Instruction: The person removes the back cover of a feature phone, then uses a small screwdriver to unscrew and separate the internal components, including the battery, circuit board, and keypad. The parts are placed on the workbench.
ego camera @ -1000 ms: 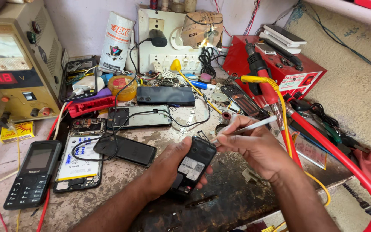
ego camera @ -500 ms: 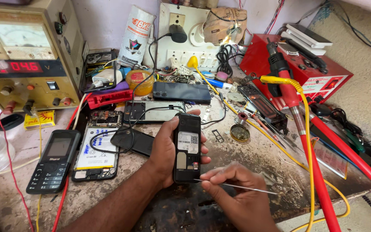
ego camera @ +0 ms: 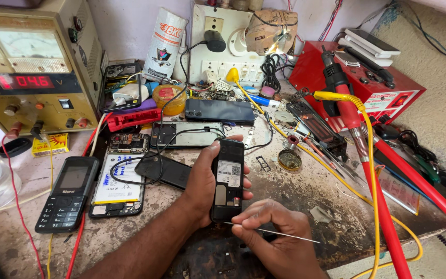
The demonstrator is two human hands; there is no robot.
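We find the left hand [ego camera: 202,188] at the centre of the frame, closed around an opened black phone [ego camera: 227,178] held upright with its back facing the camera; the back cover is off and a white label shows in the battery bay. The thumb lies along the phone's left edge, and the fingers wrap its right edge.

Just below, at lower centre, the right hand [ego camera: 274,240] pinches a thin metal tool [ego camera: 272,232] between thumb and fingers. Its tip points left, close under the phone's lower end; whether it touches the phone we cannot tell.

To the left of the held phone we note a black back cover [ego camera: 163,170] lying flat on the worn workbench [ego camera: 305,191]. Further left lies a dismantled handset with exposed battery [ego camera: 117,183], and beside it a black keypad phone [ego camera: 68,194] at the lower left.

In the upper left stands a bench power supply [ego camera: 34,67] with a lit red display. A dark smartphone [ego camera: 219,110] lies at upper centre. A red soldering station [ego camera: 362,82] occupies the upper right, and a yellow cable [ego camera: 370,155] runs down the right side.
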